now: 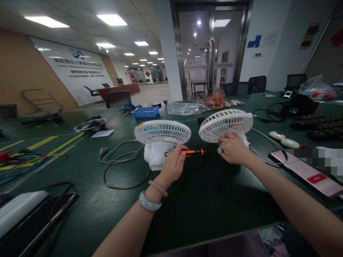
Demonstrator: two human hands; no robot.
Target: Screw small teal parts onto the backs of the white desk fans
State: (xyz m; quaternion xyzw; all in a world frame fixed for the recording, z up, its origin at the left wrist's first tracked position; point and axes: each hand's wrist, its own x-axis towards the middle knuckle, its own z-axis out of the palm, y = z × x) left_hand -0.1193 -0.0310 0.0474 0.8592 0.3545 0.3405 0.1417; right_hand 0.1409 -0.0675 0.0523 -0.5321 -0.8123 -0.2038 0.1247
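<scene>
Screwdriver (198, 151), orange-handled, lies roughly level above the green counter (203, 207), before the gap between two white fans (163, 134). The left hand (172, 165) grasps its handle; the right hand (232, 148) pinches a light-blue piece (220, 151) near the shaft's far end, contact unclear. Probably light and stiff, it is best held by its handle, the thin shaft likely being slippery.
</scene>
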